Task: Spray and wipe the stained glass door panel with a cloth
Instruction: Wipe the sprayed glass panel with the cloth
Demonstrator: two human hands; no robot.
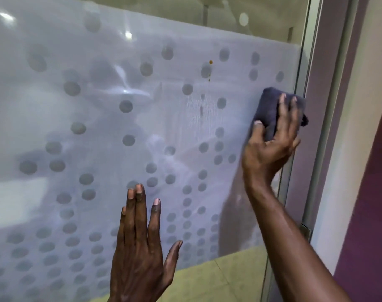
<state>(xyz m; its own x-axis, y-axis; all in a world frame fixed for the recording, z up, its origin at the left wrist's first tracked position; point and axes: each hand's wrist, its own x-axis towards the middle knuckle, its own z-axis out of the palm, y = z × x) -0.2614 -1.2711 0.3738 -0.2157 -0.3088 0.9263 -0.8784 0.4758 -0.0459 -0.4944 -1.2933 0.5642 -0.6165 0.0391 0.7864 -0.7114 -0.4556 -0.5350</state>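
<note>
Frosted, dotted glass door panel (98,127) braced by the flat, open left hand (140,253), the right hand (270,147) gripping the folded cloth (270,107) should press firmly and sweep left over the brown stain (211,61).

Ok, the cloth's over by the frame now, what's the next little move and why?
Probably sweep the right hand and its cloth up and leftward to the brown spot. That spot, with a streak below it, sits unwiped on the frosted glass, while the left hand rests flat on the panel.
</note>
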